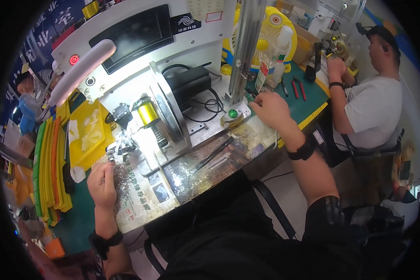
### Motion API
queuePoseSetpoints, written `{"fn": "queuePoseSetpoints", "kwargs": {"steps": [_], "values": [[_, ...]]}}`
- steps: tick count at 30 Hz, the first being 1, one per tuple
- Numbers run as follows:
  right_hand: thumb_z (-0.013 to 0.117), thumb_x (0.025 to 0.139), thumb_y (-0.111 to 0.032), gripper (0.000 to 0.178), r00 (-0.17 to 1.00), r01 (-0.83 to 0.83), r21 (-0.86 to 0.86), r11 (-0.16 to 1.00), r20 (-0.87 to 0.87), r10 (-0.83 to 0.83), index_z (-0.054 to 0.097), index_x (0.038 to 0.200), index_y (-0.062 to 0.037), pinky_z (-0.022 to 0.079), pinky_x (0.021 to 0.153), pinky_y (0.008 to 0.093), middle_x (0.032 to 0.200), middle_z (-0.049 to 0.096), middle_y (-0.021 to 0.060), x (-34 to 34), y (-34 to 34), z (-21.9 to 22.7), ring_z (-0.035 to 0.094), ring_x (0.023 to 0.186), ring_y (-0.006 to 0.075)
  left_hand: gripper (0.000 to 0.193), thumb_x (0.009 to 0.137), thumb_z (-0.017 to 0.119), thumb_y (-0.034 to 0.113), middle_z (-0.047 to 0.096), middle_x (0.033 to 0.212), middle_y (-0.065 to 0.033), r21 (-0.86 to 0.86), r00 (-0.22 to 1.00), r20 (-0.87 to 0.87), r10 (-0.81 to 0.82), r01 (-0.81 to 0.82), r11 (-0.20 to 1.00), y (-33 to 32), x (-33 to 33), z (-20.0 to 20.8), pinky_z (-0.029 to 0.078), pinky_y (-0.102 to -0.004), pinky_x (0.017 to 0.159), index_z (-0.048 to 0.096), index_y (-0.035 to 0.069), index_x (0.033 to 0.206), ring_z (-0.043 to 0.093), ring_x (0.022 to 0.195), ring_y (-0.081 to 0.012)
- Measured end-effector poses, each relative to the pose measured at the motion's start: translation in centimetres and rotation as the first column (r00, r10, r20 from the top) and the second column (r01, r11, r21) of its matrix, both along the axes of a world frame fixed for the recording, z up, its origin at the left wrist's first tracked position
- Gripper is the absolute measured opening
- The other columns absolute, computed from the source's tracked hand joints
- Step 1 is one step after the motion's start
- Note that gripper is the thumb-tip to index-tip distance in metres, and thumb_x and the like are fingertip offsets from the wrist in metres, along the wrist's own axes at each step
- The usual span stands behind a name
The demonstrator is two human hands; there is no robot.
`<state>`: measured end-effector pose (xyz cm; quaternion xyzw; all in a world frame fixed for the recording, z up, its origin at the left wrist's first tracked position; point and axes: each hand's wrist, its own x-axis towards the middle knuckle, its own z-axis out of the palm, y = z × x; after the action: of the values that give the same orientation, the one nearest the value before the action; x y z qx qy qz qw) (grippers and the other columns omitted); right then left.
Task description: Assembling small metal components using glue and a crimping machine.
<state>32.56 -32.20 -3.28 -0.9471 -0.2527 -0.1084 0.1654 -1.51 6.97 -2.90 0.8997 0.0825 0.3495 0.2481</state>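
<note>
My left hand (101, 184) is closed at the left front of a bench machine, its fingertips by a small shiny metal piece (110, 156); what it grips is hidden. Just beyond it sits a lit metal fixture (122, 142), and a yellow cylinder (148, 114) with a black ribbed part below stands behind. At the right, my right hand (271, 111) has its fingers curled together beside the upright metal post (244, 60). Whatever those fingers hold is too small to tell. Close to that hand are a green button (232, 113) on a brass-coloured base and a clear bottle (276, 60).
Black tweezers (213, 154) lie on the worn bench front. Yellow trays (86, 135) stand at the left under a lamp (81, 72). Red-handled pliers (298, 88) rest on the green mat. A yellow fan (268, 30) is behind; a co-worker (371, 88) sits at the right.
</note>
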Motion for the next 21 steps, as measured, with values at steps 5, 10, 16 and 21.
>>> {"fn": "queuePoseSetpoints", "kwargs": {"steps": [5, 10, 16, 21], "values": [[0.069, 0.082, -0.040, 0.034, 0.994, 0.084, -0.045, 0.995, -0.074, -0.087, 0.075, 0.090, -0.0074, 0.054, 0.081, 0.0448, 0.094, 0.073, 0.0153, 0.4, 2.0, 0.8, 0.069, 0.093, 0.0358, 0.014, 0.095, 0.061, 0.005, 0.064, 0.080, -0.0124, 0.032, 0.999, 0.040, -0.011, 0.010, 0.999, 0.3, -0.6, 0.4, 0.045, -0.0325, 0.069, 0.070, -0.005, 0.095, 0.059, 0.073, -0.0235], [0.066, 0.073, -0.039, 0.039, 0.983, 0.153, -0.173, 0.973, -0.074, -0.168, 0.074, 0.092, -0.0054, 0.054, 0.081, 0.0493, 0.093, 0.073, 0.0201, 1.7, 1.7, 1.0, 0.070, 0.093, 0.0403, 0.011, 0.092, 0.065, 0.009, 0.066, 0.082, -0.0171, 0.088, 0.997, -0.065, 0.050, -0.044, 0.995, 0.3, -0.3, 0.5, 0.048, -0.0398, 0.067, 0.071, 0.000, 0.091, 0.063, 0.074, -0.0348], [0.068, 0.082, -0.039, 0.038, 0.997, 0.036, -0.045, 0.998, -0.071, -0.039, 0.074, 0.099, -0.0045, 0.053, 0.084, 0.0434, 0.099, 0.072, 0.0184, 4.1, -0.4, -0.1, 0.070, 0.095, 0.0348, 0.012, 0.090, 0.068, 0.016, 0.066, 0.079, -0.0137, 0.010, 1.000, 0.030, -0.006, 0.006, 1.000, 0.6, -0.7, 0.1, 0.050, -0.0405, 0.067, 0.073, 0.004, 0.090, 0.064, 0.074, -0.0326], [0.066, 0.093, -0.017, 0.020, 0.990, -0.133, 0.245, 0.960, 0.070, 0.119, 0.066, 0.100, 0.0017, 0.049, 0.074, 0.0327, 0.088, 0.066, 0.0100, 1.5, -1.6, -0.9, 0.062, 0.078, 0.0195, 0.010, 0.089, 0.071, 0.014, 0.066, 0.079, -0.0107, 0.034, 0.999, 0.052, -0.003, 0.001, 0.999, 0.7, -0.8, 0.0, 0.050, -0.0362, 0.065, 0.072, 0.004, 0.088, 0.064, 0.072, -0.0276]]}}
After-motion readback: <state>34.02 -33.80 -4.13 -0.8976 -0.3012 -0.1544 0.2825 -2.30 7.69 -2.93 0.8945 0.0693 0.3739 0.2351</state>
